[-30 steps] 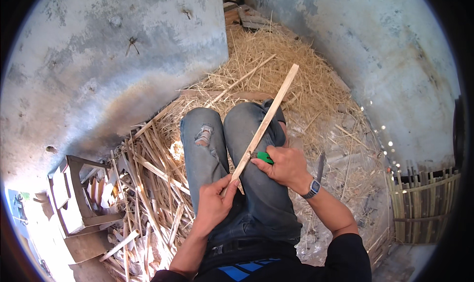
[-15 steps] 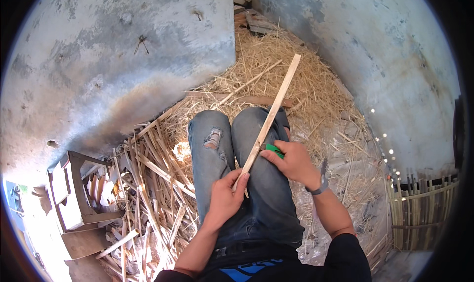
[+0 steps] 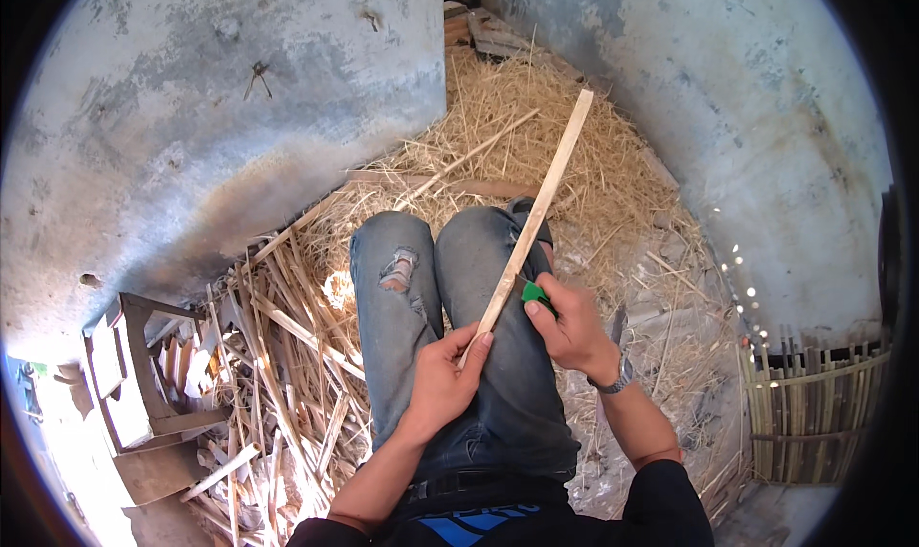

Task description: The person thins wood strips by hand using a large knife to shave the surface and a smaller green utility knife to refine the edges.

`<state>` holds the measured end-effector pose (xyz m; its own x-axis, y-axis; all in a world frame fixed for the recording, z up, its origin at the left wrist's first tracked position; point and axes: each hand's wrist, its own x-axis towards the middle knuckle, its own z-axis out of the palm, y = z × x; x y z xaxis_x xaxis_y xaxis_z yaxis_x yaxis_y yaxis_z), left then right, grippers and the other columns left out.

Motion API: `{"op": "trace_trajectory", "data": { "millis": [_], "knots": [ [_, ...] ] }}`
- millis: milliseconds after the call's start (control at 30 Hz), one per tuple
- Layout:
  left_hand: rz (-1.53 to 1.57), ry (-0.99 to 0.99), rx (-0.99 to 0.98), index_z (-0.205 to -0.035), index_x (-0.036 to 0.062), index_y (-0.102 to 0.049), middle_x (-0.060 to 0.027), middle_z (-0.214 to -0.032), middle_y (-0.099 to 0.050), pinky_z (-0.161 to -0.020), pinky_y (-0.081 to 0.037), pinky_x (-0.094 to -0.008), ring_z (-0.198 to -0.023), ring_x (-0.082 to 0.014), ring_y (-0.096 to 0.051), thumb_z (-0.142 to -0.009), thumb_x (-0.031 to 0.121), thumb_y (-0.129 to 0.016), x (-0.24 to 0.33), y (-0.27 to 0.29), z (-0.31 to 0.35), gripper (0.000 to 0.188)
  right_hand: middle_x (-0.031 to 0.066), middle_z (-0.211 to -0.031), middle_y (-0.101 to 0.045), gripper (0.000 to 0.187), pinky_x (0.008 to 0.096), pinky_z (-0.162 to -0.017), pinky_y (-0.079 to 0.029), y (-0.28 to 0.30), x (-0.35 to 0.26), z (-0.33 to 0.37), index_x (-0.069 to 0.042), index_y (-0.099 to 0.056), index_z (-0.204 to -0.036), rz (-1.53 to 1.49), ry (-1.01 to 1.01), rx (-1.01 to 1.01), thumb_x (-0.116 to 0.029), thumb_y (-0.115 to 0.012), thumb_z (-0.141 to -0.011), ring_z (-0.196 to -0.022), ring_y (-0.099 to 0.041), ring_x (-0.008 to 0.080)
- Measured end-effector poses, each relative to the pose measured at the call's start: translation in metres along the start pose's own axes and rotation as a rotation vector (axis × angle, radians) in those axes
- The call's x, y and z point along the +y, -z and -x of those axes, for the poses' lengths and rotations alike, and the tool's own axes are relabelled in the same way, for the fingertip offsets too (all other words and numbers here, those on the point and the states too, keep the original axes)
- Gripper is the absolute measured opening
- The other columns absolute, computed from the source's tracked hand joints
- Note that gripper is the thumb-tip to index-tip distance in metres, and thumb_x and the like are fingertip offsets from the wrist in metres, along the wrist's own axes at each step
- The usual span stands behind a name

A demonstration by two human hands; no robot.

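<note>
A long, pale wooden strip (image 3: 548,188) slants over my right thigh, its far end pointing away toward the straw. Near its lower end my left hand (image 3: 442,379) is closed on it, thumb on top and fingers underneath. My right hand (image 3: 577,329) is wrapped round the green handle of a knife (image 3: 539,296). The short dark blade lies at the right edge of the strip, partly hidden; whether it cuts into the wood I cannot tell. Both hands are above my legs in torn jeans (image 3: 397,289).
Split wood sticks (image 3: 287,356) are heaped at left beside a wooden frame (image 3: 144,379). Straw (image 3: 613,178) covers the ground ahead, between two worn plaster walls (image 3: 220,88). A slatted basket-like fence (image 3: 814,413) stands at the right.
My right hand and the knife have shifted slightly right and toward me. The strip's far end has moved a little away and right. My left hand keeps its grip.
</note>
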<state>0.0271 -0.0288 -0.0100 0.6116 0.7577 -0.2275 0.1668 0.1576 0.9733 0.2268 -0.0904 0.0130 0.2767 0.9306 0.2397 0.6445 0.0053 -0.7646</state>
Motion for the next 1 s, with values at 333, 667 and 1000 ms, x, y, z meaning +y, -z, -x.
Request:
{"op": "trace_trajectory", "data": {
  "millis": [333,667,1000],
  "knots": [
    [-0.135,-0.114,0.134,-0.115,-0.0047,-0.069,-0.0166,-0.072,-0.069,-0.061,-0.05,-0.0281,-0.066,-0.0103,-0.063,-0.097,0.017,-0.067,-0.004,0.003,0.006,0.028,0.0182,-0.06,-0.059,0.041,0.0482,-0.051,-0.046,-0.006,0.009,-0.001,-0.007,-0.056,-0.078,0.247,0.015,-0.113,-0.044,-0.068,-0.092,-0.057,-0.061,0.0406],
    [-0.206,-0.064,0.111,-0.115,-0.0049,-0.069,-0.0109,-0.072,-0.068,-0.058,-0.045,-0.0266,-0.062,-0.0061,-0.055,-0.097,0.016,-0.067,0.002,0.012,0.013,0.028,0.0162,-0.06,-0.06,0.043,0.0474,-0.051,-0.049,-0.008,0.017,-0.003,-0.009,-0.058,-0.076,0.279,0.062,-0.135,-0.048,-0.067,-0.09,-0.058,-0.063,0.0392],
    [-0.163,-0.101,0.083,-0.119,-0.0037,-0.069,-0.0109,-0.072,-0.069,-0.058,-0.046,-0.0268,-0.063,-0.0048,-0.053,-0.098,0.019,-0.067,-0.005,0.01,0.01,0.031,0.0148,-0.056,-0.057,0.044,0.0477,-0.052,-0.048,-0.003,0.022,-0.007,-0.007,-0.054,-0.072,0.194,0.098,-0.152,-0.045,-0.066,-0.09,-0.055,-0.061,0.0386]
  ]
}}
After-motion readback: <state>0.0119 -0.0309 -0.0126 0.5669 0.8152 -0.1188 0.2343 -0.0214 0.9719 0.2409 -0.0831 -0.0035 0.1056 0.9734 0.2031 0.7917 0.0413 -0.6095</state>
